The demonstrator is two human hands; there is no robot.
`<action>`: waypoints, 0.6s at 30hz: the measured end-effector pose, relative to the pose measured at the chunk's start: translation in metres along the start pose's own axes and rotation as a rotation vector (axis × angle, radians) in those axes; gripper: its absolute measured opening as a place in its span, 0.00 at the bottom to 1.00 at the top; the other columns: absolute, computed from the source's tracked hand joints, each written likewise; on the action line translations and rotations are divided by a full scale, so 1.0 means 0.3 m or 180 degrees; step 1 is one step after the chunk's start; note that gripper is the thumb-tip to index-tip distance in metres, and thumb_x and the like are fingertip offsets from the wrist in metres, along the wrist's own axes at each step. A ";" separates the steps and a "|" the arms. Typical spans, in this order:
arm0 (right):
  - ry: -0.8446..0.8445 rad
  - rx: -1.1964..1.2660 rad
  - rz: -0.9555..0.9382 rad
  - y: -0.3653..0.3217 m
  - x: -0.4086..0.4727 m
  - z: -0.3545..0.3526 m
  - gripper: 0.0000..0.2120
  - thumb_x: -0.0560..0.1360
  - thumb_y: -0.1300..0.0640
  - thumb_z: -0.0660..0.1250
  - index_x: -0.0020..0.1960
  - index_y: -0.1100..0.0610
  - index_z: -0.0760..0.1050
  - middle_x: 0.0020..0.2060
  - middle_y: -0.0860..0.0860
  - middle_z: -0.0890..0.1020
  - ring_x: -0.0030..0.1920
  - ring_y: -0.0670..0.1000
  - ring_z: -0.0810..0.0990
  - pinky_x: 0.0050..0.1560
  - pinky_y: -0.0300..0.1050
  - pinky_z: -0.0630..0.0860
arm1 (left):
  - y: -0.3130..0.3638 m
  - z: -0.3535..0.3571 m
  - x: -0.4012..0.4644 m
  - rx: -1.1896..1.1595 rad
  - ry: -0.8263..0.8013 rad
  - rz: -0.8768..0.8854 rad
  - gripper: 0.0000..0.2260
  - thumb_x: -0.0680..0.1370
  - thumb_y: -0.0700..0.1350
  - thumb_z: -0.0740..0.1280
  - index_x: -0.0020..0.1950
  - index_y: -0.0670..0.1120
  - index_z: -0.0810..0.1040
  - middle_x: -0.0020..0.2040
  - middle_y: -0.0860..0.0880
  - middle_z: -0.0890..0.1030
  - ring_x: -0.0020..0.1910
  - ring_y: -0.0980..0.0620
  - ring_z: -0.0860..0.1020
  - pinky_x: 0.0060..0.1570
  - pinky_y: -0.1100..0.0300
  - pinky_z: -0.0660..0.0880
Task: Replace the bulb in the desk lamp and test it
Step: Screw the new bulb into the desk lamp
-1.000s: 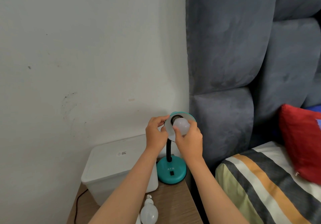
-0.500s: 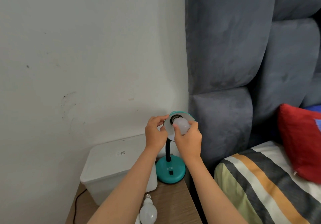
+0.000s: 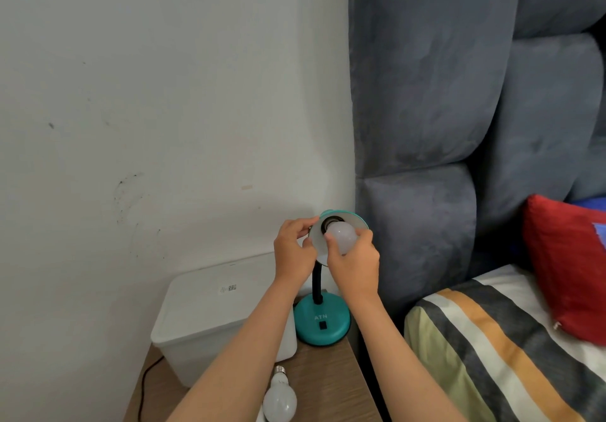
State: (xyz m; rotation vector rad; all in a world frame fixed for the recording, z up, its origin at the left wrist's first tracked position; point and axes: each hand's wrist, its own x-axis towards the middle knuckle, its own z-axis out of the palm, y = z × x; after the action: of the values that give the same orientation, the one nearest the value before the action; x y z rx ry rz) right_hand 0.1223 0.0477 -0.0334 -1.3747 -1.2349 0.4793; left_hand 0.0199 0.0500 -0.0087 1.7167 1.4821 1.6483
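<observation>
Head view, looking down at a bedside table [image 3: 331, 375] wedged between wall and padded headboard [image 3: 426, 94].

Teal desk lamp [image 3: 323, 321] stands at the table's back right corner, base flat, black gooseneck rising to the shade [image 3: 355, 221], which is tipped open toward the camera. White bulb [image 3: 341, 235] sits at the mouth of the dark socket inside the shade; how far its thread is engaged cannot be told (the base is hidden).

Right hand [image 3: 355, 262] is wrapped around the bulb's globe from below, fingers closed on it. Left hand [image 3: 295, 251] pinches the shade's left rim, thumb and fingers closed on the edge, steadying it.

Second bulb [image 3: 280, 400] lies on its side at the table's front edge, screw cap pointing toward the back, well apart from the lamp. White lidded box [image 3: 210, 310] fills the back left of the table. A dark cord [image 3: 144, 385] runs down at the left edge.

Step in hand, as judged: seating a bulb in the socket, a twist at the wrist with the shade braced. Whether this is the new one going in or the old one coming out cannot be settled from this view.

Next move calls for regripping and turning without cross-threading, light pressure only, the left hand holding the shade against the gooseneck's give. Then the black switch [image 3: 323, 325] on the base (unlit bulb, test not yet done).
</observation>
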 end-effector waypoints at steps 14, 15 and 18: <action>-0.0055 -0.0048 0.0068 0.003 -0.001 -0.002 0.28 0.71 0.43 0.68 0.58 0.62 0.66 0.51 0.62 0.79 0.49 0.61 0.80 0.45 0.56 0.80 | -0.002 -0.003 -0.006 0.0004 0.0011 0.0047 0.20 0.72 0.28 0.61 0.54 0.49 0.80 0.50 0.50 0.77 0.50 0.55 0.76 0.48 0.80 0.69; -0.0072 -0.0044 0.0080 0.002 -0.002 -0.002 0.28 0.71 0.42 0.69 0.58 0.62 0.65 0.51 0.62 0.79 0.49 0.61 0.80 0.45 0.55 0.80 | -0.002 -0.004 -0.006 0.0013 0.0015 0.0049 0.20 0.72 0.28 0.61 0.54 0.49 0.80 0.50 0.51 0.77 0.50 0.55 0.76 0.48 0.79 0.69; -0.0220 -0.0132 -0.0274 0.000 -0.017 -0.001 0.30 0.71 0.48 0.71 0.64 0.62 0.63 0.59 0.61 0.74 0.56 0.59 0.77 0.51 0.53 0.79 | -0.006 -0.004 -0.002 0.0041 0.0025 0.0036 0.20 0.72 0.28 0.61 0.54 0.48 0.79 0.51 0.50 0.77 0.50 0.55 0.76 0.49 0.80 0.68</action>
State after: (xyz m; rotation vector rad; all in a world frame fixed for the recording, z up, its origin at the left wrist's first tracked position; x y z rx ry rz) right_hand 0.1206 0.0432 -0.0351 -1.3433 -1.3613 0.4467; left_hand 0.0182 0.0496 -0.0102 1.7304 1.4922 1.6565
